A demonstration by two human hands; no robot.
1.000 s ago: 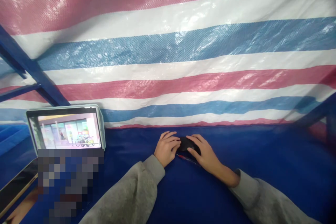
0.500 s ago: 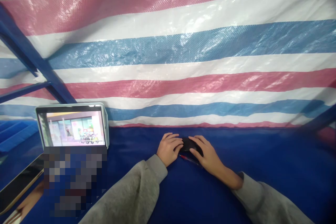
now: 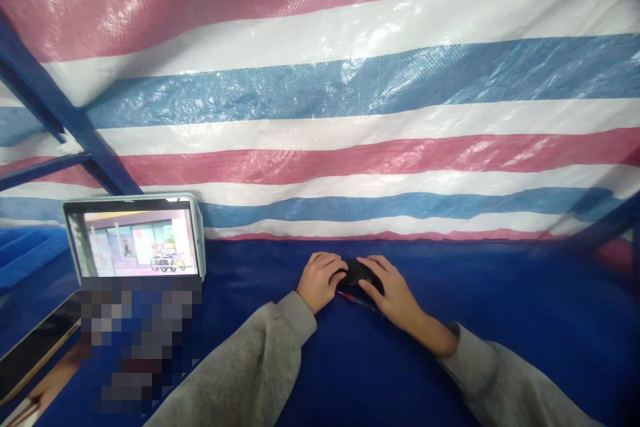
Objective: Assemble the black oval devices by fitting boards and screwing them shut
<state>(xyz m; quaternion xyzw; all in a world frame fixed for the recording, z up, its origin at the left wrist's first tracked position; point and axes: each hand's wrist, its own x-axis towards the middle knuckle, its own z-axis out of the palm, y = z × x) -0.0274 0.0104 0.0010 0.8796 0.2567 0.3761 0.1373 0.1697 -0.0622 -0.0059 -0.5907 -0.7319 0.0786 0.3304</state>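
Note:
A small, dark, rounded object (image 3: 356, 271) lies on the blue surface, its exact kind hidden by my fingers. My left hand (image 3: 317, 282) grips its left side with the fingertips, and my right hand (image 3: 390, 290) curves over its right side. Just below it lies a thin pen with a red part (image 3: 357, 301), close to both hands but not held. Grey sleeves cover both my forearms.
A tablet (image 3: 133, 237) in a pale case stands at the left, playing a street scene, with a pixelated patch below it. A dark flat board (image 3: 40, 347) lies at the lower left. A striped tarpaulin (image 3: 350, 113) and a blue beam (image 3: 65, 107) rise behind the blue sheet (image 3: 475, 293).
The whole view has shifted slightly as my head moved. Both hands stay on the black object, with only small shifts of the fingers.

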